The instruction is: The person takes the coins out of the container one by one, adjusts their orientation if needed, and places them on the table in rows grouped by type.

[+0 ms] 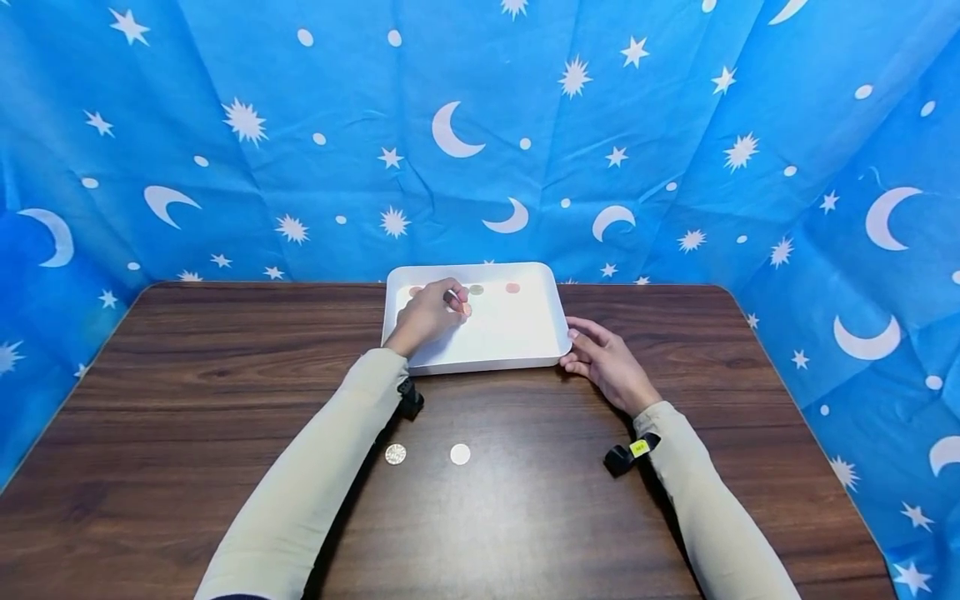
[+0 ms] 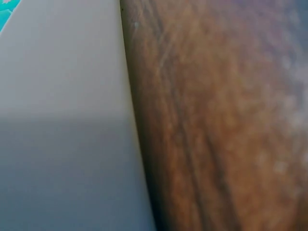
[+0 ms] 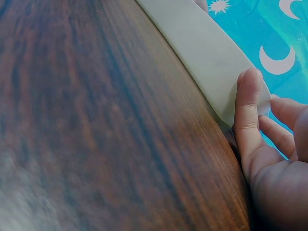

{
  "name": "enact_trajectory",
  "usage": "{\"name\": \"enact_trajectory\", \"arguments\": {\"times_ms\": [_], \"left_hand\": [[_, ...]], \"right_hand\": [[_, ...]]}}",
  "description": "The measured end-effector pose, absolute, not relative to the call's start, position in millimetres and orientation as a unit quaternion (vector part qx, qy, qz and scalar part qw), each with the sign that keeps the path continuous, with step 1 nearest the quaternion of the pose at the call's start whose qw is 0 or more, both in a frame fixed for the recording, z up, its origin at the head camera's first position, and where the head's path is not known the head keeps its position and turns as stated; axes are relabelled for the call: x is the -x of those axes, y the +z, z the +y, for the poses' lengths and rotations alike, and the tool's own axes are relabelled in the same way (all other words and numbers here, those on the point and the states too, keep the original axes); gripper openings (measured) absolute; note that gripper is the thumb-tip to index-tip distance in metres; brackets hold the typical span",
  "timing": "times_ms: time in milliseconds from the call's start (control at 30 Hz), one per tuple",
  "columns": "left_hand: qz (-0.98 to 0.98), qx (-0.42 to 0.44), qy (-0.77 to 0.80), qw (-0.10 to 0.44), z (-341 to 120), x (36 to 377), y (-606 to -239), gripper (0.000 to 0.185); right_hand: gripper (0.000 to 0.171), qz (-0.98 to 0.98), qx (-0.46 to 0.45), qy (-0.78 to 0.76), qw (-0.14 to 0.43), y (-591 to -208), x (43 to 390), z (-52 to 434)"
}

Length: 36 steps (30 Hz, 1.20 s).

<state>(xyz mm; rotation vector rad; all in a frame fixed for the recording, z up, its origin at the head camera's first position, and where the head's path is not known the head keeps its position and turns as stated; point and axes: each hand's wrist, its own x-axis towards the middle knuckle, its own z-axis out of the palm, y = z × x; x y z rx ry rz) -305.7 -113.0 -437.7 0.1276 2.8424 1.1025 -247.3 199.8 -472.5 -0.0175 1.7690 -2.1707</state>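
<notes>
A white tray [image 1: 517, 333] stands at the back middle of the brown wooden table [image 1: 187, 400]. My left hand [image 1: 456, 305] reaches into the tray's left part, its fingers curled, and pinches a small copper-coloured coin [image 1: 466, 310]. More coins lie along the tray's far side: a grey coin [image 1: 476, 289], a reddish coin [image 1: 512, 287] and another coin [image 1: 415, 291] half hidden by the hand. My right hand [image 1: 576, 350] rests at the tray's front right corner; the right wrist view shows its thumb [image 3: 248, 110] straight against the tray wall [image 3: 202, 43].
Two silvery coins [image 1: 395, 454] [image 1: 460, 454] lie on the table between my forearms. Blue cloth with stars and moons [image 1: 480, 125] closes in the table at the back and both sides. The left wrist view shows only the tray's wall [image 2: 62, 120] and blurred wood [image 2: 216, 120].
</notes>
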Motion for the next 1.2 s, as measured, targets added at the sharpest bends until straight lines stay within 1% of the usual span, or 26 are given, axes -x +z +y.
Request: {"name": "enact_trajectory", "arguments": {"times_ms": [100,233,267,367,467,567,733,867,967,1200], "left_hand": [[0.928,-0.059,0.365,0.050,-113,305,-438,0.020],[0.927,-0.092,0.356,0.075,-116,304,-437,0.037],[0.925,-0.103,0.357,0.082,-117,304,-437,0.039],[0.920,-0.132,0.358,0.089,-118,304,-437,0.035],[0.915,-0.146,0.366,0.085,-119,304,-435,0.026],[0.918,-0.151,0.360,0.077,-120,304,-435,0.023],[0.917,-0.152,0.362,0.074,-122,304,-434,0.025],[0.907,-0.140,0.387,0.090,-123,301,-429,0.028],[0.900,-0.141,0.401,0.097,-122,295,-425,0.028],[0.890,-0.165,0.415,0.090,-122,277,-411,0.030]], "right_hand": [[0.049,0.622,0.009,-0.765,0.168,-472,247,201],[0.049,0.623,0.009,-0.763,0.171,-472,246,201],[0.049,0.623,0.007,-0.763,0.171,-472,246,201],[0.049,0.623,0.006,-0.763,0.170,-473,245,201],[0.049,0.623,0.009,-0.764,0.169,-473,246,201],[0.049,0.623,0.011,-0.764,0.169,-473,247,201],[0.049,0.624,0.012,-0.763,0.168,-473,248,201],[0.048,0.624,0.011,-0.763,0.166,-473,248,200],[0.048,0.626,0.007,-0.761,0.167,-473,247,201],[0.049,0.627,0.008,-0.760,0.168,-472,247,201]]}}
